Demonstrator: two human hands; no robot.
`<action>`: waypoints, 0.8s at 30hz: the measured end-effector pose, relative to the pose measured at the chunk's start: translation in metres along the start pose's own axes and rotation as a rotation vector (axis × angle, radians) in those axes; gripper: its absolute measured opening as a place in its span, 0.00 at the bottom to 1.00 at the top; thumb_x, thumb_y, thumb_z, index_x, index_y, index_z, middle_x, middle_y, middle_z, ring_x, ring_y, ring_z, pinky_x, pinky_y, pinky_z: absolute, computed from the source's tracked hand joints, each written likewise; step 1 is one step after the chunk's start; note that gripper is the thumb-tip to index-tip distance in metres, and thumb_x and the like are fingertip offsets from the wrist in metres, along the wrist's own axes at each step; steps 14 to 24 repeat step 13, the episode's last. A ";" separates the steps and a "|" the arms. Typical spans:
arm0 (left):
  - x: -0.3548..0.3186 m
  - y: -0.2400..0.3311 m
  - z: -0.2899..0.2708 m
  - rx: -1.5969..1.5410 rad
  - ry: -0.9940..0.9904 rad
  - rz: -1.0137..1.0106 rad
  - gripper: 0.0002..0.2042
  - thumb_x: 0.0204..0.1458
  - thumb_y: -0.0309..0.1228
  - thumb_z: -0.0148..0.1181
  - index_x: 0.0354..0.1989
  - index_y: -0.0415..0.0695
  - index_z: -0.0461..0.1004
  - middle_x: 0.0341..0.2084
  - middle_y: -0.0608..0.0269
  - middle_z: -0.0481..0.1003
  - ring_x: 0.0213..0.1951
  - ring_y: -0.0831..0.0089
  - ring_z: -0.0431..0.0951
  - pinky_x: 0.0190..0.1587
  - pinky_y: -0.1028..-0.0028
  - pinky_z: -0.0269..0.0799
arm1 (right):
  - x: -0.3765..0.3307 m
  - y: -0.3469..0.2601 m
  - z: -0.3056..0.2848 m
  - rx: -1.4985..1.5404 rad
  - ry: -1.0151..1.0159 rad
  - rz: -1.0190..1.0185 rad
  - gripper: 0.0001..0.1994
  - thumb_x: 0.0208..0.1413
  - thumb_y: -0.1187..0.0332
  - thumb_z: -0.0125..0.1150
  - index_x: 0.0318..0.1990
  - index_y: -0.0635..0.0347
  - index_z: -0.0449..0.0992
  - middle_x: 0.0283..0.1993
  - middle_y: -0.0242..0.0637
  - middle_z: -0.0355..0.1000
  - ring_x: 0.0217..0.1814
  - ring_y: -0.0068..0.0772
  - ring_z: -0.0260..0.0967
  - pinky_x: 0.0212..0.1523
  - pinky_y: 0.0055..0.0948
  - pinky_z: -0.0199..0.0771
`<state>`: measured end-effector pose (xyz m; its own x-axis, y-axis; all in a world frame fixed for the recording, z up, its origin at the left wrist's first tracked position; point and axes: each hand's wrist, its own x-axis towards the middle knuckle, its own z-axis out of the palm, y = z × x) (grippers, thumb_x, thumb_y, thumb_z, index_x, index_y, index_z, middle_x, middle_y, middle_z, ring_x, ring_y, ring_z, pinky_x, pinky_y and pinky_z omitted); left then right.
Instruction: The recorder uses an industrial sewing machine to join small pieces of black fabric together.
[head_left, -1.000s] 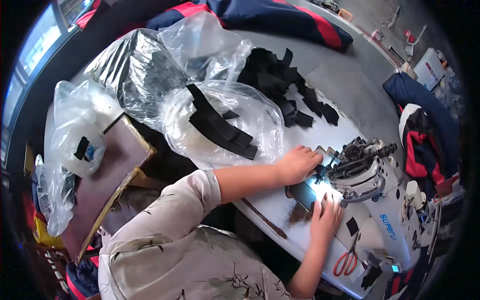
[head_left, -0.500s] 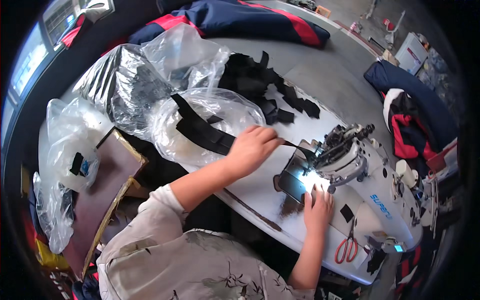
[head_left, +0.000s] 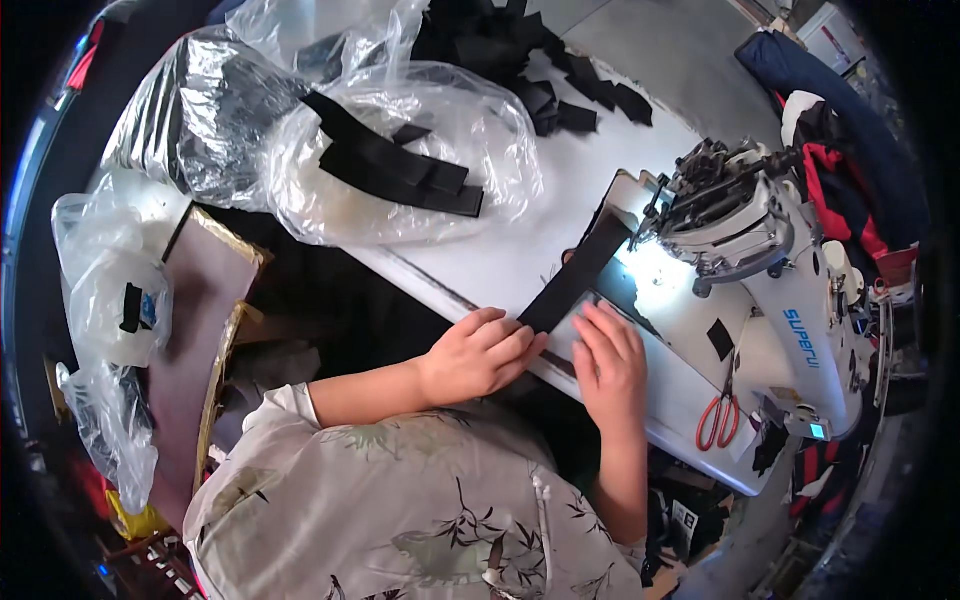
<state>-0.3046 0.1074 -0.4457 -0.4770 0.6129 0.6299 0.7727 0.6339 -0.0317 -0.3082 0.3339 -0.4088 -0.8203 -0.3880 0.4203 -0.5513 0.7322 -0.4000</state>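
Observation:
A black fabric strip (head_left: 577,275) runs from beneath the head of a white sewing machine (head_left: 765,260) toward the table's near edge. My left hand (head_left: 485,350) is closed on the strip's near end. To its right, my right hand (head_left: 612,362) rests with fingers slightly bent and apart, the fingertips on a pale, see-through piece (head_left: 588,303) beside the strip. A bright lamp glares at the needle area, so the stitching point is washed out. More black strips (head_left: 400,172) lie on a clear plastic bag (head_left: 505,130) at the left.
Red-handled scissors (head_left: 718,420) and a small black patch (head_left: 720,340) lie right of my right hand. Black fabric pieces (head_left: 490,50) are heaped at the table's far side. A brown board (head_left: 205,300) with ragged edges and crumpled plastic bags (head_left: 110,260) stand at left.
My left hand has come nearer and lower, drawing the strip's end toward the table's near edge. My right hand has shifted back from the needle area. The view has tilted down.

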 end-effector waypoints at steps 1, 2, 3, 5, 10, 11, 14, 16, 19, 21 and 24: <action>-0.004 0.001 0.002 -0.003 0.008 -0.012 0.21 0.43 0.30 0.60 0.49 0.48 0.80 0.46 0.67 0.72 0.47 0.72 0.74 0.52 0.68 0.72 | -0.002 -0.001 0.004 -0.001 -0.012 0.004 0.11 0.56 0.74 0.61 0.47 0.62 0.79 0.54 0.41 0.75 0.60 0.49 0.70 0.60 0.45 0.69; -0.007 0.002 0.003 -0.010 0.008 -0.020 0.21 0.43 0.30 0.60 0.49 0.48 0.80 0.46 0.67 0.72 0.47 0.72 0.74 0.52 0.68 0.72 | -0.003 -0.002 0.007 -0.019 -0.023 -0.006 0.11 0.56 0.74 0.61 0.47 0.63 0.79 0.54 0.40 0.75 0.60 0.49 0.70 0.60 0.45 0.69; -0.009 0.003 0.003 0.000 0.020 -0.022 0.20 0.43 0.30 0.60 0.49 0.48 0.80 0.46 0.67 0.73 0.47 0.72 0.74 0.53 0.67 0.72 | -0.004 -0.002 0.010 -0.038 -0.032 -0.017 0.12 0.56 0.74 0.62 0.48 0.63 0.79 0.54 0.40 0.75 0.60 0.50 0.70 0.60 0.46 0.69; -0.014 0.004 0.002 0.013 0.035 -0.035 0.20 0.44 0.31 0.60 0.49 0.49 0.80 0.46 0.67 0.73 0.48 0.72 0.74 0.53 0.67 0.72 | -0.003 -0.001 0.013 0.009 -0.011 0.023 0.14 0.56 0.73 0.61 0.50 0.62 0.78 0.56 0.42 0.73 0.61 0.51 0.69 0.60 0.46 0.68; -0.030 -0.007 -0.009 -0.200 0.010 -0.168 0.17 0.44 0.29 0.60 0.45 0.48 0.80 0.45 0.67 0.74 0.48 0.69 0.74 0.52 0.65 0.73 | 0.013 -0.010 0.018 -0.122 -0.053 0.032 0.18 0.55 0.72 0.60 0.55 0.56 0.77 0.67 0.47 0.64 0.69 0.52 0.60 0.66 0.47 0.61; -0.035 -0.011 -0.009 -0.295 0.020 -0.201 0.17 0.43 0.28 0.61 0.45 0.47 0.80 0.46 0.66 0.75 0.49 0.67 0.74 0.52 0.65 0.74 | 0.010 -0.007 0.022 -0.116 -0.057 0.050 0.19 0.55 0.71 0.62 0.56 0.53 0.77 0.70 0.47 0.60 0.71 0.52 0.58 0.68 0.49 0.59; -0.042 -0.018 -0.009 -0.370 -0.007 -0.243 0.20 0.41 0.29 0.63 0.46 0.47 0.79 0.47 0.63 0.75 0.49 0.65 0.75 0.53 0.63 0.74 | 0.010 -0.009 0.033 -0.129 0.022 0.051 0.21 0.54 0.71 0.63 0.58 0.53 0.76 0.71 0.46 0.59 0.72 0.54 0.57 0.69 0.49 0.57; -0.042 -0.018 -0.009 -0.370 -0.007 -0.243 0.20 0.41 0.29 0.63 0.46 0.47 0.79 0.47 0.63 0.75 0.49 0.65 0.75 0.53 0.63 0.74 | 0.010 -0.009 0.033 -0.129 0.022 0.051 0.21 0.54 0.71 0.63 0.58 0.53 0.76 0.71 0.46 0.59 0.72 0.54 0.57 0.69 0.49 0.57; -0.042 -0.018 -0.009 -0.370 -0.007 -0.243 0.20 0.41 0.29 0.63 0.46 0.47 0.79 0.47 0.63 0.75 0.49 0.65 0.75 0.53 0.63 0.74 | 0.010 -0.009 0.033 -0.129 0.022 0.051 0.21 0.54 0.71 0.63 0.58 0.53 0.76 0.71 0.46 0.59 0.72 0.54 0.57 0.69 0.49 0.57; -0.042 -0.018 -0.009 -0.370 -0.007 -0.243 0.20 0.41 0.29 0.63 0.46 0.47 0.79 0.47 0.63 0.75 0.49 0.65 0.75 0.53 0.63 0.74 | 0.010 -0.009 0.033 -0.129 0.022 0.051 0.21 0.54 0.71 0.63 0.58 0.53 0.76 0.71 0.46 0.59 0.72 0.54 0.57 0.69 0.49 0.57; -0.042 -0.018 -0.009 -0.370 -0.007 -0.243 0.20 0.41 0.29 0.63 0.46 0.47 0.79 0.47 0.63 0.75 0.49 0.65 0.75 0.53 0.63 0.74 | 0.010 -0.009 0.033 -0.129 0.022 0.051 0.21 0.54 0.71 0.63 0.58 0.53 0.76 0.71 0.46 0.59 0.72 0.54 0.57 0.69 0.49 0.57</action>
